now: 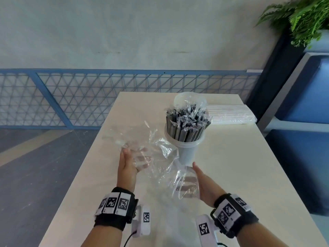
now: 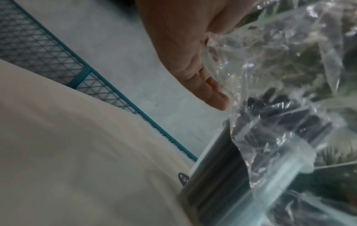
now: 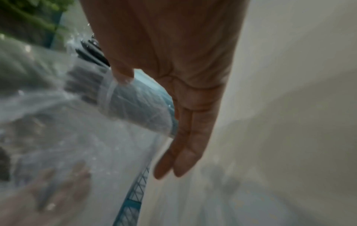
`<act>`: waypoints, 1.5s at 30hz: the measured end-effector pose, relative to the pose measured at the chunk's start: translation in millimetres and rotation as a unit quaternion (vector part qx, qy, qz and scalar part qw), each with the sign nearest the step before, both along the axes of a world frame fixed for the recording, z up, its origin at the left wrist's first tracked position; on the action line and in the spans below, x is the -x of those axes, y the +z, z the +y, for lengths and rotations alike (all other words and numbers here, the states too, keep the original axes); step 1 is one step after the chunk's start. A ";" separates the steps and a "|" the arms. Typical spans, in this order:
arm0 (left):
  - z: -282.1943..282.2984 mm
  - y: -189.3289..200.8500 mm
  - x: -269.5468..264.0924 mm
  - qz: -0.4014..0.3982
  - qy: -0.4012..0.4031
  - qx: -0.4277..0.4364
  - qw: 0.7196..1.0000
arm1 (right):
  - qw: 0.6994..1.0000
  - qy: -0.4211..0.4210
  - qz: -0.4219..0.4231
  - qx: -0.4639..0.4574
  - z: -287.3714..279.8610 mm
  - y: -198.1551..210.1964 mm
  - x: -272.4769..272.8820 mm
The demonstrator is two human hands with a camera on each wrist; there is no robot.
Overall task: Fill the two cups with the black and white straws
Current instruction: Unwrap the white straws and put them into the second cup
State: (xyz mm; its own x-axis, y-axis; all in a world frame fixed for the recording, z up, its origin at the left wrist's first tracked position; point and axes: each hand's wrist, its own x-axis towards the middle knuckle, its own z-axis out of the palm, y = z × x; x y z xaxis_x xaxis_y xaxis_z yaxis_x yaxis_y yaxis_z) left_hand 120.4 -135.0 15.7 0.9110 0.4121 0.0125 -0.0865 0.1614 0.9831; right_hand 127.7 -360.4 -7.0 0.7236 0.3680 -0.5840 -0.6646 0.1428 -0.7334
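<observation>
Black straws (image 1: 187, 127) stand upright in a cup (image 1: 187, 150) on the counter (image 1: 240, 166); both hands, left (image 1: 129, 164) and right (image 1: 206, 184), press flat, spread fingers against a bag (image 1: 160, 157)

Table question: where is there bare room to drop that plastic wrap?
The table's right side, between the cup of black straws and the right edge, is bare. So is the far left corner. It is crowded mid-table, where both hands meet the wrap, and at the far right, with the white straws.
</observation>
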 end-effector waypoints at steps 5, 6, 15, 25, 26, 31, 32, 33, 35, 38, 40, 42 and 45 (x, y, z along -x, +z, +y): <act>14.0 -26.4 4.4 0.085 -0.062 -0.120 0.987 | 0.986 -0.025 -0.130 0.101 -6.3 6.9 -5.4; 22.3 -31.7 6.1 0.088 -0.028 -0.154 0.984 | 0.980 -0.035 -0.149 0.128 -9.9 5.6 -7.2; 31.4 -1.5 17.3 0.118 -0.053 -0.270 0.954 | 0.965 -0.039 -0.183 0.182 -6.9 -7.2 -11.4; 57.3 -16.1 20.2 0.205 -0.045 -0.234 0.949 | 0.974 -0.078 -0.151 0.150 19.1 -17.1 -17.0; 55.8 -13.6 22.0 0.181 -0.045 -0.247 0.951 | 0.973 -0.075 -0.151 0.155 20.6 -18.0 -17.8; 71.9 -23.8 32.3 0.158 0.030 -0.363 0.918 | 0.914 -0.096 -0.218 0.328 17.3 -27.3 -30.0; 75.5 -27.4 35.5 0.156 0.025 -0.384 0.910 | 0.888 -0.106 -0.254 0.368 17.6 -26.6 -31.3; 78.3 -30.6 38.3 0.155 0.022 -0.400 0.903 | 0.855 -0.119 -0.304 0.402 19.1 -23.5 -30.4; 82.6 -36.6 43.9 0.165 0.018 -0.409 0.897 | 0.774 -0.125 -0.440 0.439 26.6 -11.9 -21.3; 87.2 -40.3 49.8 0.171 0.015 -0.434 0.885 | 0.661 0.024 -0.579 0.477 42.4 -5.0 5.1; 90.2 -43.8 52.2 0.183 0.006 -0.453 0.873 | 0.626 0.187 -0.543 0.526 50.6 -17.7 17.8; 92.5 -46.9 54.6 0.208 0.000 -0.465 0.861 | 0.602 0.329 -0.457 0.566 52.5 -35.5 18.0; 93.8 -53.3 57.2 0.271 0.025 -0.503 0.821 | 0.584 0.452 -0.355 0.573 52.4 -50.9 13.3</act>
State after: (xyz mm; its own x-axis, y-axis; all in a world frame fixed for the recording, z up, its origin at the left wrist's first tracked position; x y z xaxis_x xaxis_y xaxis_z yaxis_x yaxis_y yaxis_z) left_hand 63.2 -41.2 -37.7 0.8775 0.4784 -0.0328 0.4255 -0.7451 0.5136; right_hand 114.4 -308.0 -57.9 0.7453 0.4493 -0.4927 0.4420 -0.8861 -0.1394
